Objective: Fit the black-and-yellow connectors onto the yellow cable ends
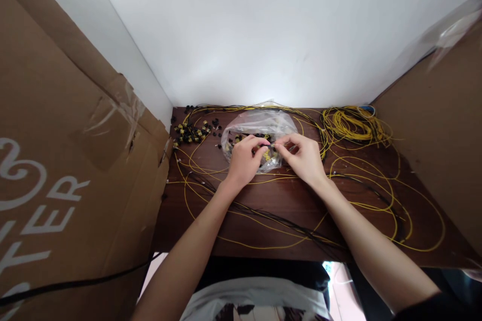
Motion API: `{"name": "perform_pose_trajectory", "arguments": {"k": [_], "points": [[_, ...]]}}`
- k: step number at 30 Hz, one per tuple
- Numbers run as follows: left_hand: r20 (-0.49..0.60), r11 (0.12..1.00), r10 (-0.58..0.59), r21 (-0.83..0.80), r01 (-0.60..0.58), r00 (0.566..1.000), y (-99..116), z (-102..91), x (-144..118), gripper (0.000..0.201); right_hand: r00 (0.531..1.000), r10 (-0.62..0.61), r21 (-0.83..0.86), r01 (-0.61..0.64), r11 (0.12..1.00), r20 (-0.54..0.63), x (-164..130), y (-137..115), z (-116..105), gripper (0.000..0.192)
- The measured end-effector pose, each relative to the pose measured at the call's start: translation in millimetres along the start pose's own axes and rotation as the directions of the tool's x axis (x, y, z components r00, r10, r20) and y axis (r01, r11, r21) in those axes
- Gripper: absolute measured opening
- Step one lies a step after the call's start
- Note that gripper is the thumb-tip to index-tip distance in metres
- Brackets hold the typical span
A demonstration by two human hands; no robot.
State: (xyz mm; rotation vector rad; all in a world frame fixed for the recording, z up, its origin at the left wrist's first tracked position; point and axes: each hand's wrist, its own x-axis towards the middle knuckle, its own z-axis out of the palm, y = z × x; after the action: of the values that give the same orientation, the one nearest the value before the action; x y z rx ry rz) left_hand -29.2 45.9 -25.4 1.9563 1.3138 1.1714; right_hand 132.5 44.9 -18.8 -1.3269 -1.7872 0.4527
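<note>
— What are the hands doing?
— The left hand (244,160) and right hand (303,158) meet fingertip to fingertip, pinching a small connector (271,145) over the clear plastic bag (256,128) mid-table (286,200).
— Around them?
— Loose yellow cables (354,125).

A clear plastic bag (259,128) lies crumpled on the dark table, near its far edge and about in the middle. Small black and yellow parts show through it. Just in front of the bag, the left hand (244,160) and the right hand (303,158) meet, fingertips pinched together on a small part (271,145) which is too small to tell. A thin yellow wire (271,179) runs under both hands.
</note>
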Motion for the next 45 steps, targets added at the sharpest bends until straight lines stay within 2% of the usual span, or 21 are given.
{"name": "perform_pose_trajectory", "arguments": {"k": [8,17,24,31,39,45], "points": [[0.005,1.000,0.002,0.006,-0.002,1.000,0.3,0.4,-0.4,0.015,0.994,-0.080,0.030,0.077,0.997,0.081,-1.0,-3.8,0.7,0.013],[0.008,1.000,-0.001,-0.002,0.001,1.000,0.6,0.9,-0.3,0.014,1.000,0.000,0.009,0.000,1.000,-0.001,0.1,1.4,-0.1,0.012],[0.010,1.000,0.006,0.011,-0.006,1.000,0.1,0.2,-0.3,0.014,0.994,-0.076,0.021,0.075,0.997,0.080,-1.2,-4.8,1.2,0.011],[0.002,1.000,0.006,0.013,-0.006,1.000,0.0,0.1,-0.2,0.014,1.000,-0.008,-0.003,0.008,1.000,0.000,-0.3,2.4,0.1,0.009],[0.005,1.000,0.015,0.019,-0.015,1.000,-0.3,-0.1,-0.5,0.014,0.996,-0.062,0.024,0.060,0.998,0.062,-1.3,-4.1,1.2,0.012],[-0.004,1.000,0.009,0.004,-0.009,1.000,-0.5,0.5,-0.7,0.014,1.000,-0.001,0.001,0.001,1.000,-0.012,-0.3,1.6,0.6,0.010]]}}
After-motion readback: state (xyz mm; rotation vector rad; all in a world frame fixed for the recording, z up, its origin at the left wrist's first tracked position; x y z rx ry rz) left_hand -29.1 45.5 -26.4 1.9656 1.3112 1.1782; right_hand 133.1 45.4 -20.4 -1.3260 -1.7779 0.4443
